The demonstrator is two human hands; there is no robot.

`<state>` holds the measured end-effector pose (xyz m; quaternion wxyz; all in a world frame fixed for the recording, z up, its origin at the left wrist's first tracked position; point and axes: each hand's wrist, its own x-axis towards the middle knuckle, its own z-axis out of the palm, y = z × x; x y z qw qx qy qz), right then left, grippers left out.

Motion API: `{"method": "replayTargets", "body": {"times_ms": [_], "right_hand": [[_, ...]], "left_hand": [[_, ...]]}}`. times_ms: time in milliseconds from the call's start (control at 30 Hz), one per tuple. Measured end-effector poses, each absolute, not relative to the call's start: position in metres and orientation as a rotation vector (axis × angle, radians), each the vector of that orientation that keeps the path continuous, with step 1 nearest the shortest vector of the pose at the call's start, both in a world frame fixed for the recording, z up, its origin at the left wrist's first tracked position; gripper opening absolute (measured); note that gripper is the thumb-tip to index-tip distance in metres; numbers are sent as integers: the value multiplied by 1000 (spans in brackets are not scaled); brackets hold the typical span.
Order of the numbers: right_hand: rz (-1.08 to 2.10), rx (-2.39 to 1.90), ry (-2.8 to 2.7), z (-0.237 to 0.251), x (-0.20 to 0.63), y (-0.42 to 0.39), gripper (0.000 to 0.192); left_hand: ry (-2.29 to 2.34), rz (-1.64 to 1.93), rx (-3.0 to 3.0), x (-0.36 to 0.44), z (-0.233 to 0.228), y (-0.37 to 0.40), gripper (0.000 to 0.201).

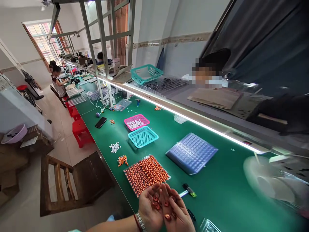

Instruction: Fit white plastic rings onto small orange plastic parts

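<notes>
My left hand [150, 206], with a metal band at its wrist, and my right hand [178, 211] are cupped together, palms up, at the front of the green table. Several small, shiny copper-orange pieces [156, 205] lie in both palms; some look oval, and their exact kind is hard to tell. Just beyond my fingertips is a clear tray [147, 174] packed with rows of similar glossy orange pieces. A tool with a green and black end [189, 190] rests right of my hands, its near part hidden by my right hand.
A small orange pile [123, 160], white pieces [115, 147], a teal basket [143, 137], a pink basket [136, 122] of white pieces and a phone [100, 122] lie further back. Stacked clear blue trays [192, 153] and a blurred fan [267, 180] stand right. People sit beyond.
</notes>
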<state>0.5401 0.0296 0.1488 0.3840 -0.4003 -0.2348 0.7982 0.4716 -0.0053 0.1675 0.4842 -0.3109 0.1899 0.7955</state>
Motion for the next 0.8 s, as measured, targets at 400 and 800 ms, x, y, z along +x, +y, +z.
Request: {"method": "replayTargets", "body": {"times_ms": [400,800], "right_hand": [[2339,-835,-254,173,511,21,40],[2475,-869,-27,152,532,28,38]], "left_hand": [[553,1909,-586,439,163,-29,37],[1596,1443,-273,305,77,-57,30]]}}
